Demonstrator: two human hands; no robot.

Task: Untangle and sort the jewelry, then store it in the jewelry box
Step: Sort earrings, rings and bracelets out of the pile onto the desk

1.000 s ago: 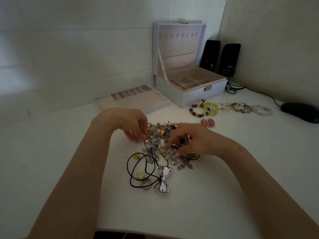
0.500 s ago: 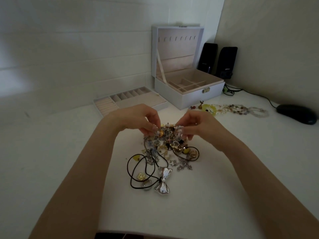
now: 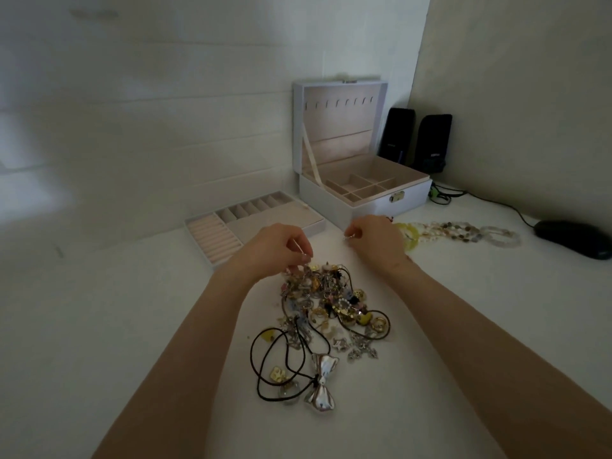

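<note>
untangling | jewelry pile is heaped before open jewelry box | its top is pinched by left hand | 1 small piece (type unclear) is pinched by right hand | to be eased out slowly

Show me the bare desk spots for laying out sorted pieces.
Bare white desk left of the left forearm, in front of the pink-lined tray; and right of the right forearm, in front of the beaded bracelets and black mouse. Crowded: the tangled jewelry pile between the forearms.
</note>
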